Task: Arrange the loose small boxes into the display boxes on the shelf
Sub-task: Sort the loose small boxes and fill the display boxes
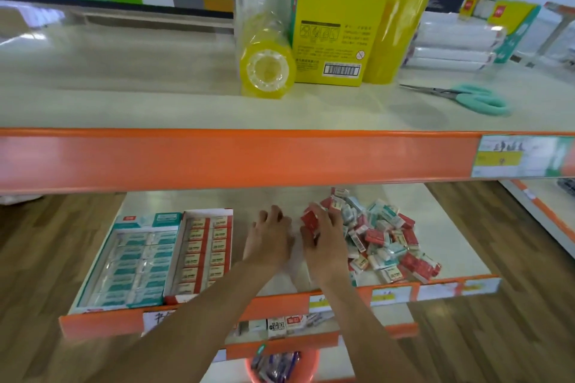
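Note:
A heap of loose small boxes (385,236), red and teal, lies on the right half of the middle shelf (448,261). My right hand (323,235) grips a few red small boxes (311,221) at the heap's left edge. My left hand (270,238) is just left of it, fingers curled over a crumpled clear wrapper (295,258) on the shelf; whether it holds anything is unclear. At the shelf's left stand two display boxes: a teal one (130,261) filled with teal boxes, and a red one (202,252) filled with red-and-cream boxes.
The upper shelf's orange rail (236,158) overhangs the work area. On top sit yellow tape rolls (267,68), a yellow carton (336,37) and teal scissors (476,98). Lower shelves hold more boxes (280,325), and a red basket (280,367) is at the bottom.

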Available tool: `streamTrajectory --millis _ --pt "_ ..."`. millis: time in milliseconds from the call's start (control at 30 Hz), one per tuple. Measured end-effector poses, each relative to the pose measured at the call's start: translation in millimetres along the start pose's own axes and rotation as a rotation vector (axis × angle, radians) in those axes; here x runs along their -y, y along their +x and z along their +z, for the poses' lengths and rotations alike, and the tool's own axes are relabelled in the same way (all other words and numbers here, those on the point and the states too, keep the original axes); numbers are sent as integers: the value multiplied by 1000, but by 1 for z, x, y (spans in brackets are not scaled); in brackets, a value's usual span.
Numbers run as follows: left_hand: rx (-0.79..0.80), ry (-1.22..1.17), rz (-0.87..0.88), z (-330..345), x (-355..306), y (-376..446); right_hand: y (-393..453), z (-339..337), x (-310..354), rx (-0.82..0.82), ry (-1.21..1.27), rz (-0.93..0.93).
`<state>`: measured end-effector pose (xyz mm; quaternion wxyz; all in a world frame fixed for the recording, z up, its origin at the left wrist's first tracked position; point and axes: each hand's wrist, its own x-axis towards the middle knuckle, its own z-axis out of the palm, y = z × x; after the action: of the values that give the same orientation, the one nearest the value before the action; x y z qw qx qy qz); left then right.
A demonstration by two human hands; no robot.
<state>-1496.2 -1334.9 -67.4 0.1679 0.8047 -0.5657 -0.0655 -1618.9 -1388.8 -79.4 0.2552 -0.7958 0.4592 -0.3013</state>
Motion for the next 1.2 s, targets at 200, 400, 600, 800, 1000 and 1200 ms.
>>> streamTrajectory --millis 200,400,600,800,1000,1200 --pt "-166 -300 0 5 4 -40 0 -8 3 33 232 17" --pt "-182 -283 -49 10 6 -56 1 -5 1 122 195 26" --pt "-172 -239 -96 1 5 -57 0 -4 1 189 153 -7" --pt "-236 -193 -13 -22 9 -60 -2 -9 8 182 218 9" --pt "-266 -169 59 -49 33 -67 1 -13 21 136 129 -141" --pt "-261 -183 -5 -74 65 -79 -8 3 53 221 126 -157"
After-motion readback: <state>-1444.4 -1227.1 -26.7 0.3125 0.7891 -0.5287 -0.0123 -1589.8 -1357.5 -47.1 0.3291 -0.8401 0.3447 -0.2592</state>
